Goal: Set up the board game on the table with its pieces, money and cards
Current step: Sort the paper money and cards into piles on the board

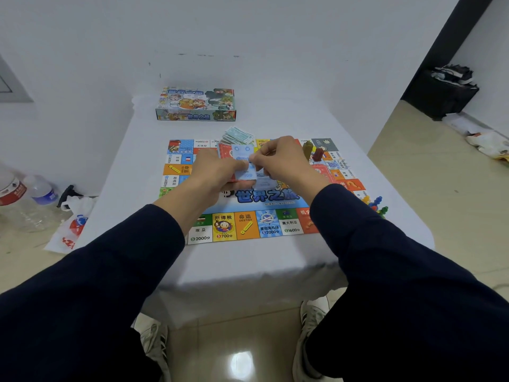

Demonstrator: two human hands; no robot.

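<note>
Looks like the card-sorting step: left hand [217,172] holds a stack of cards [242,164] over the board [248,224], right hand [278,161] pinching the top blue one. Next it probably needs peeling off and laying down; green money [238,135] already sits at the far edge.

board [245,224]: colourful, flat on white table | blue cards [243,164]: fanned, held above board centre | money [238,135]: greenish notes heaped at far edge | pawns [377,206]: clustered beside right edge | box [196,104]: beyond board
</note>
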